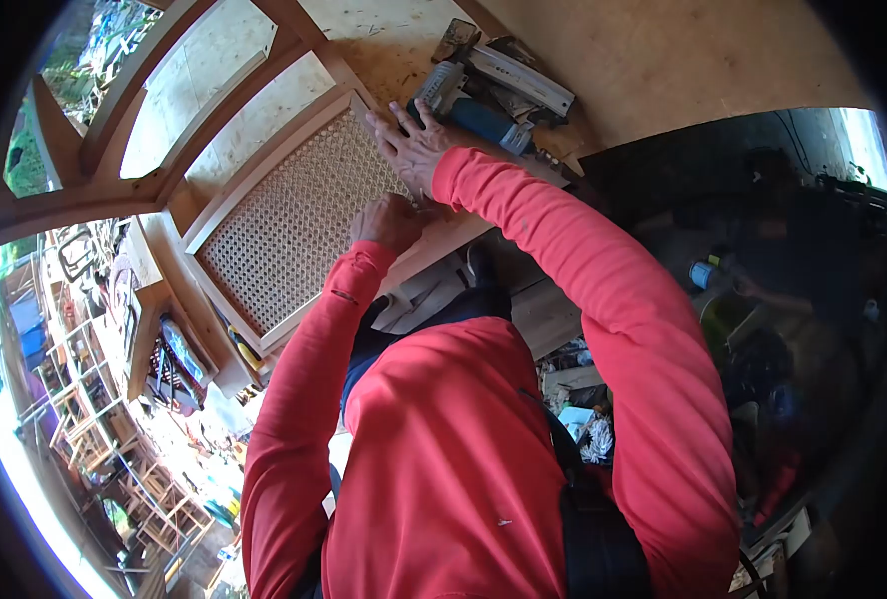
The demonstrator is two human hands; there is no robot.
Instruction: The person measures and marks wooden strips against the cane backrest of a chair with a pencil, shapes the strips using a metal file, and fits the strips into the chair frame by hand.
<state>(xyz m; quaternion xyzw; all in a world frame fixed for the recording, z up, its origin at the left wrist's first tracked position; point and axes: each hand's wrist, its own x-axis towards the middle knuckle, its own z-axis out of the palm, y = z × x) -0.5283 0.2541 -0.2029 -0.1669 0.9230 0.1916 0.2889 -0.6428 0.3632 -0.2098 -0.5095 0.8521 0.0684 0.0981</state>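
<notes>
A wooden frame (252, 163) with a woven cane panel (294, 205) lies at a slant on the workbench. My left hand (388, 222) is closed in a fist at the panel's near right edge; what its fingers hold, if anything, is hidden. Just beyond it, my right hand (413, 150) rests with fingers spread across the frame's right side, by the corner. A grey and blue power tool (473, 118) lies beside the right hand's fingertips.
A curved wooden chair frame (234, 97) stands at the upper left. A metal-edged tool (523, 80) lies behind the power tool. Hand tools (179, 349) hang at the bench's left side. Another person (798, 245) is in the dark area at right, near a blue cup (702, 275).
</notes>
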